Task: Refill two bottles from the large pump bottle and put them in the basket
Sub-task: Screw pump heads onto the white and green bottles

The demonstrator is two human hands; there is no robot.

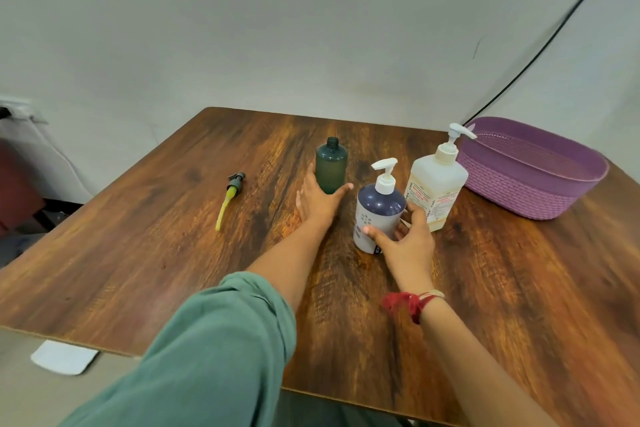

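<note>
Head view | at wooden table (502, 295) by pale wall (311, 28) | gripped green bottle (331, 166) in left hand (317, 202), purple bottle (378, 210) in right hand (405, 246)

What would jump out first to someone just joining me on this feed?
Both hands at mid-table: the left hand grips the base of the uncapped green bottle, the right hand grips the dark blue pump bottle beside it. Right of them stands the large white pump bottle, next to the purple basket; a loose pump with a yellow tube lies alone at left.
</note>
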